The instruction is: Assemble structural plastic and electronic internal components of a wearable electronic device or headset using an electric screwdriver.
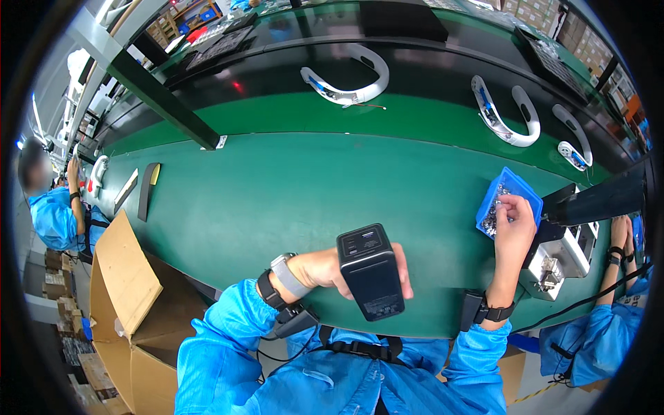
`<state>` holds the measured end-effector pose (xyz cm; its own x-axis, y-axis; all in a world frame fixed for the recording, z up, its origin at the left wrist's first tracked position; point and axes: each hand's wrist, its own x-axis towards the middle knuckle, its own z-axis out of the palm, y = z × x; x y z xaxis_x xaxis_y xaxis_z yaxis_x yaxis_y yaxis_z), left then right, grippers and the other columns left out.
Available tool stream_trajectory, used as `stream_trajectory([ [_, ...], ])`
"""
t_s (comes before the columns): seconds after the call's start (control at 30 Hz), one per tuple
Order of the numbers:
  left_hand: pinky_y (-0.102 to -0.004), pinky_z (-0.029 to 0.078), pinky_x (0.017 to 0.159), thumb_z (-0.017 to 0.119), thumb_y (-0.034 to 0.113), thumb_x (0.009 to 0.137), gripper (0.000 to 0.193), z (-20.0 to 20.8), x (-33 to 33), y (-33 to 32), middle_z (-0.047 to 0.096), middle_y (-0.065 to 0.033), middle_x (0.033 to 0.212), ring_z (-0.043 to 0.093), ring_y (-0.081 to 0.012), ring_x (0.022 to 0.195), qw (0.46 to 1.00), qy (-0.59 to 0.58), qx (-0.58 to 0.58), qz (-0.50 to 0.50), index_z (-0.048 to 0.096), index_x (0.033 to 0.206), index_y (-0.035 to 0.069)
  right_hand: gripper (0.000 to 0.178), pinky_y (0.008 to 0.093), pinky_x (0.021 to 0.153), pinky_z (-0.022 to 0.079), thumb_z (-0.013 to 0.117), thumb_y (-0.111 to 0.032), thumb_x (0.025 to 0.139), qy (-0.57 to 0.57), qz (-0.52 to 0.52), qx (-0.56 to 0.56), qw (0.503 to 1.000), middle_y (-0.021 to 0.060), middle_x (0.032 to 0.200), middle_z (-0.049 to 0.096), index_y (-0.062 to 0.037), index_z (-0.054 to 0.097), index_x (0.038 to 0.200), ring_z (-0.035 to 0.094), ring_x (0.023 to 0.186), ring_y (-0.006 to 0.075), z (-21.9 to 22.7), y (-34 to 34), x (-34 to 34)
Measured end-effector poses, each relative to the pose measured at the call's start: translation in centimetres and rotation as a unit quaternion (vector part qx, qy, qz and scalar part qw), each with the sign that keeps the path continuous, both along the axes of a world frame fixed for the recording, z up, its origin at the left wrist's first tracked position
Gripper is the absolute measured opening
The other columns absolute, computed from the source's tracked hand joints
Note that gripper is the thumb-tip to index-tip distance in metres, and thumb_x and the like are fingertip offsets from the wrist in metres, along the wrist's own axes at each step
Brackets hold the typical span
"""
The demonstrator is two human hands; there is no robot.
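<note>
My left hand [324, 268] is closed around a black power bank [373, 280], a tall block with ports on its top end, raised over the near edge of the green table. Its fingers show past the block's right side. At the right, my right hand [514, 225] reaches into a blue plastic bin [531, 194] that holds many small shiny metal parts [490, 220]. The thumb and fingertips are pinched together over the parts. Whatever lies between them is too small to make out.
White U-shaped housings [353, 95] with blue insides lie on the far ledge. A metal fixture [550, 273] stands beside the bin, below a dark arm [598, 200]. Dark strips [146, 194] lie at the left, above an open cardboard box [128, 277]. Co-workers sit at both sides.
</note>
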<state>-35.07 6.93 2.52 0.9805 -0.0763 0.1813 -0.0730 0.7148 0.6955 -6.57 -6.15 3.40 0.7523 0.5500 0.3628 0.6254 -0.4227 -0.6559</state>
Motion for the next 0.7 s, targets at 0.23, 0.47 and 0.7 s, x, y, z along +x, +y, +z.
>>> stream_trajectory([
  [0.23, -0.0485, 0.044, 0.102, 0.089, 0.027, 0.063, 0.063, -0.6, 0.5, -1.9, 0.064, -0.0171, 0.112, 0.059, -0.0335, 0.116, 0.995, -0.007, -0.1, -0.028, 0.055, 0.112, 0.006, 0.017, 0.0285, 0.067, 0.049, 0.065, 0.007, 0.078, 0.006, 0.004, 0.02, 1.0, 0.0065, 0.08, 0.06, -0.0028, 0.068, 0.093, 0.061, 0.068, 0.0151, 0.0, 0.4, -1.0],
  [0.47, -0.049, 0.045, 0.101, 0.087, 0.021, 0.06, 0.063, -0.5, 0.2, -2.0, 0.064, -0.0188, 0.112, 0.06, -0.0345, 0.115, 0.991, 0.0, -0.129, -0.042, 0.056, 0.112, 0.005, 0.02, 0.0284, 0.065, 0.048, 0.063, 0.008, 0.077, -0.008, 0.006, 0.023, 1.0, 0.0057, 0.078, 0.058, -0.0034, 0.068, 0.092, 0.06, 0.068, 0.0147, 0.0, 0.9, -1.7],
  [0.7, -0.0488, 0.046, 0.102, 0.086, 0.017, 0.06, 0.063, -0.4, -0.5, -2.2, 0.063, -0.0199, 0.113, 0.06, -0.0351, 0.115, 0.985, 0.018, -0.17, -0.035, 0.056, 0.113, 0.004, 0.019, 0.0291, 0.066, 0.048, 0.063, 0.006, 0.077, -0.01, 0.006, 0.015, 1.0, 0.0056, 0.078, 0.058, -0.0038, 0.068, 0.092, 0.061, 0.069, 0.0153, 0.5, 1.2, -2.3],
])
